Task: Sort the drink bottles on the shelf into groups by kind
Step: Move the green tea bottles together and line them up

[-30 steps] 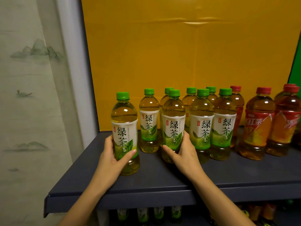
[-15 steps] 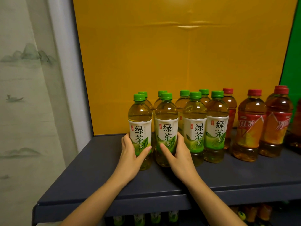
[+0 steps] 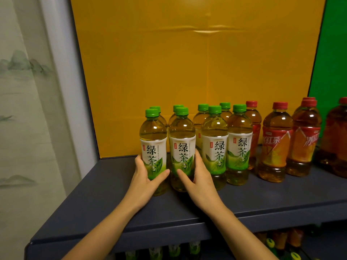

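Several green-capped green tea bottles stand upright in a cluster on the dark grey shelf (image 3: 105,196). My left hand (image 3: 145,177) grips the leftmost front green tea bottle (image 3: 153,145) around its lower label. My right hand (image 3: 197,175) grips the neighbouring green tea bottle (image 3: 182,145), thumb across its front. Both bottles rest on the shelf, close side by side. To the right stand several red-capped black tea bottles (image 3: 276,143) with red and orange labels.
A yellow board (image 3: 187,72) backs the shelf, with a green panel (image 3: 330,62) at the right. A white post and a painted curtain (image 3: 28,109) lie to the left. More bottles (image 3: 174,250) stand on the shelf below. Bare shelf surface lies left of the bottles.
My left hand slid its green tea bottle rightward until it stands next to the bottle my right hand holds. The other bottles have not moved.
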